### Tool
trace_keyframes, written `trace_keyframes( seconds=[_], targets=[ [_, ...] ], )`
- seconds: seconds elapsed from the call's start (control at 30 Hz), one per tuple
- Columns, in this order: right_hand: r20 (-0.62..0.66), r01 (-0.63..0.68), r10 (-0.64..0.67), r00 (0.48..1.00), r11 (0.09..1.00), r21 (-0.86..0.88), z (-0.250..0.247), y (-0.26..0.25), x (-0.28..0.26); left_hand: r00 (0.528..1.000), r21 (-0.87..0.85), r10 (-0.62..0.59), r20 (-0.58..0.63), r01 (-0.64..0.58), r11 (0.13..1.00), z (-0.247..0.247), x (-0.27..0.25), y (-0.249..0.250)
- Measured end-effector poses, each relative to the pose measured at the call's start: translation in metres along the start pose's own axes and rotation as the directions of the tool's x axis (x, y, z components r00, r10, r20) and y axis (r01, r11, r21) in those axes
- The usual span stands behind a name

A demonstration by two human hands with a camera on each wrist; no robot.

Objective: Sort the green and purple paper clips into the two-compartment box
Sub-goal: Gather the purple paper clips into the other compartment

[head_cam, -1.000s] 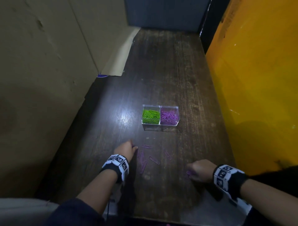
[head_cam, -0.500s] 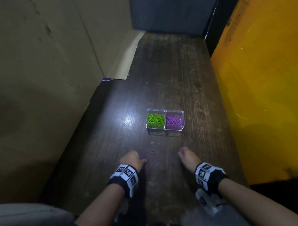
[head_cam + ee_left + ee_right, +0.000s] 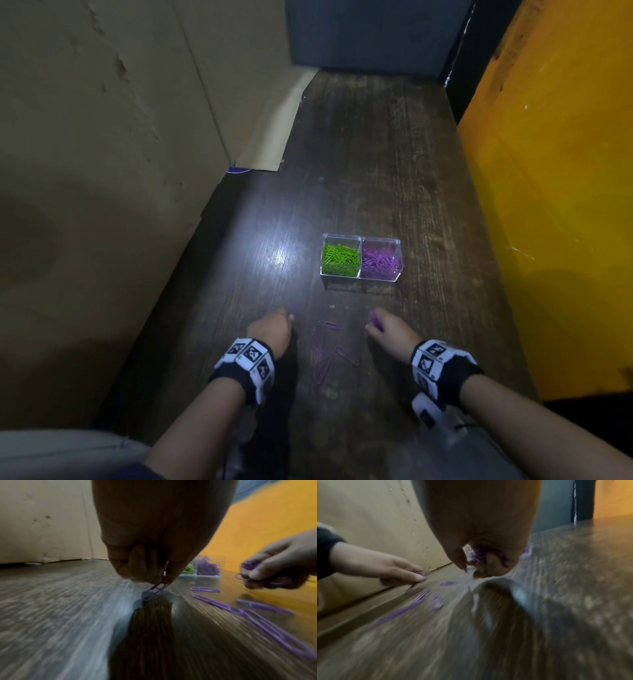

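Note:
A clear two-compartment box stands mid-table, green clips in its left half and purple clips in its right. Several loose purple clips lie on the wood between my hands. My left hand pinches a purple clip that hangs from the fingertips just above the table. My right hand grips a bunch of purple clips, seen from the left wrist view as a purple clump. Both hands hover near the front of the table, short of the box.
The dark wooden table is narrow. A cardboard wall borders it on the left, a yellow panel on the right and a dark panel at the back. A cardboard flap lies at the back left.
My right hand has moved forward and left from the table's near right edge toward the box, carrying purple clips. My left hand has stayed beside the loose clips, lifting one.

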State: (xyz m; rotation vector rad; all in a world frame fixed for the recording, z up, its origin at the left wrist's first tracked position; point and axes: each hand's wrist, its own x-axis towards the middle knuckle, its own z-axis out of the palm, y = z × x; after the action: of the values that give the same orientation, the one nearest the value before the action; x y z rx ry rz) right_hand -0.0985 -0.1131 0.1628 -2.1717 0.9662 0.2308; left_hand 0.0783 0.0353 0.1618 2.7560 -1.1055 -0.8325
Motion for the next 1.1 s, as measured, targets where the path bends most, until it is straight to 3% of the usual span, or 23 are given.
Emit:
trace_keyframes(
  seconds=[0.17, 0.23, 0.3, 0.37, 0.47, 0.5, 0.57, 0.67, 0.8, 0.93, 1.0, 1.1],
  targets=[
    [0.060, -0.044, 0.034, 0.998, 0.987, 0.157, -0.010, 0.002, 0.012, 0.997, -0.076, 0.056, 0.043, -0.053, 0.996, -0.009, 0.008, -0.015],
    [0.065, -0.058, 0.044, 0.997, 0.973, 0.222, -0.008, -0.007, 0.022, 0.996, -0.290, 0.084, 0.044, -0.067, 0.955, -0.006, 0.011, -0.017],
    [0.012, -0.038, 0.037, 0.999, 0.973, 0.229, -0.002, -0.019, 0.034, 0.994, -0.509, 0.106, -0.009, -0.095, 0.856, -0.003, 0.012, -0.015],
    [-0.003, 0.006, -0.005, 1.000, 0.996, 0.093, 0.005, -0.032, 0.043, 0.995, -0.627, 0.093, -0.030, -0.091, 0.774, 0.000, 0.013, -0.012],
    [0.130, 0.083, -0.056, 0.990, 0.975, -0.206, 0.019, -0.052, 0.046, 0.997, -0.808, 0.001, -0.076, -0.062, 0.586, 0.010, 0.016, -0.017],
    [0.166, 0.111, -0.062, 0.984, 0.945, -0.309, 0.023, -0.056, 0.046, 0.995, -0.826, -0.039, -0.092, -0.055, 0.561, 0.013, 0.017, -0.020],
    [0.194, 0.143, -0.065, 0.979, 0.898, -0.417, 0.027, -0.061, 0.045, 0.988, -0.804, -0.093, -0.126, -0.047, 0.592, 0.014, 0.015, -0.024],
    [0.193, 0.143, -0.069, 0.979, 0.907, -0.397, 0.022, -0.057, 0.043, 0.981, -0.763, -0.107, -0.161, -0.055, 0.644, 0.011, 0.011, -0.028],
    [0.136, 0.098, -0.081, 0.987, 0.988, -0.121, 0.002, -0.037, 0.034, 0.986, -0.614, -0.090, -0.141, -0.016, 0.789, 0.009, 0.008, -0.025],
    [0.096, 0.003, -0.030, 0.995, 0.965, 0.264, -0.003, -0.016, 0.017, 0.994, -0.454, 0.096, -0.053, -0.109, 0.884, 0.012, 0.004, -0.009],
    [0.111, -0.017, -0.006, 0.994, 0.979, 0.203, 0.002, -0.012, 0.010, 0.975, -0.219, 0.218, 0.031, -0.206, 0.954, 0.013, -0.001, 0.002],
    [0.091, 0.023, -0.007, 0.996, 0.984, -0.179, 0.012, -0.015, 0.003, 0.940, 0.077, 0.304, 0.153, -0.318, 0.945, 0.017, -0.010, 0.013]
  ],
)
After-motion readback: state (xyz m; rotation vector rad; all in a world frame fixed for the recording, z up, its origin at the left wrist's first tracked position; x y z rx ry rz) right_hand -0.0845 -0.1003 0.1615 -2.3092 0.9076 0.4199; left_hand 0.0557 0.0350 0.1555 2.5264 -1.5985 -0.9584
